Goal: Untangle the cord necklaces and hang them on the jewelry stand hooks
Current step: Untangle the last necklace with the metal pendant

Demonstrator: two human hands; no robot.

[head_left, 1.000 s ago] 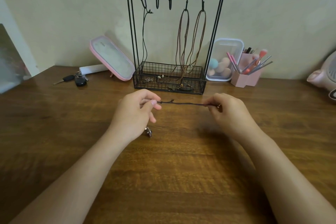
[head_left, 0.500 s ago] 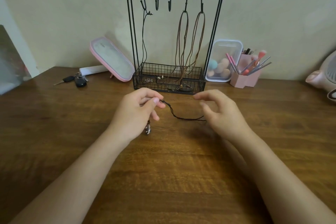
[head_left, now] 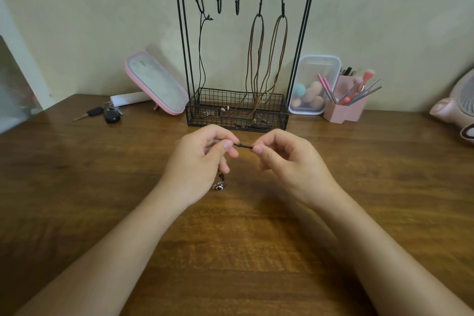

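A black wire jewelry stand with a basket base stands at the back of the wooden table. One black cord necklace hangs from its leftmost hook, and two brown cord necklaces hang from the two right hooks. The two middle hooks are bare. In front of the stand, my left hand and my right hand each pinch an end of a short stretch of dark cord. Its metal pendant dangles below my left palm; the cord's remaining length is hidden.
A pink-rimmed mirror leans left of the stand, with keys beside it. To the right are a clear box of makeup sponges, a pink brush holder and a pink fan at the table's edge.
A second ago the cord was stretched wide between my hands. My right hand then let go and the cord sagged. Now both hands are close together, pinching a short stretch.
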